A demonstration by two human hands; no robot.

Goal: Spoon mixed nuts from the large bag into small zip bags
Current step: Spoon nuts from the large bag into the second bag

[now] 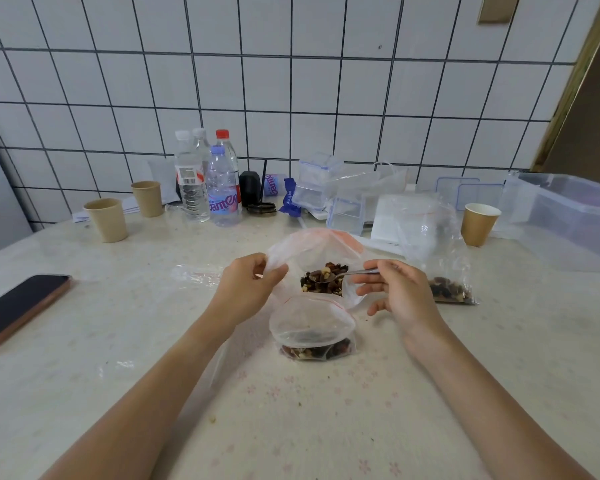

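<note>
Mixed nuts point(326, 271) heaped on spoon point(347, 273), over mouth of large bag point(312, 251) at table centre. Right hand point(395, 292) pinches spoon handle, other fingers loosely spread. Left hand point(248, 285) pinches large bag's rim, holding it open.

Risks: heaped load likely to shed nuts onto table point(118, 393) if spoon tilts on way to small zip bag point(312, 329); that bag stands unheld just in front, mouth gaping, soft walls could fold or tip.

Nuts: dark and pale pieces, loose. Filled small bag point(447, 289) lies right.
</note>
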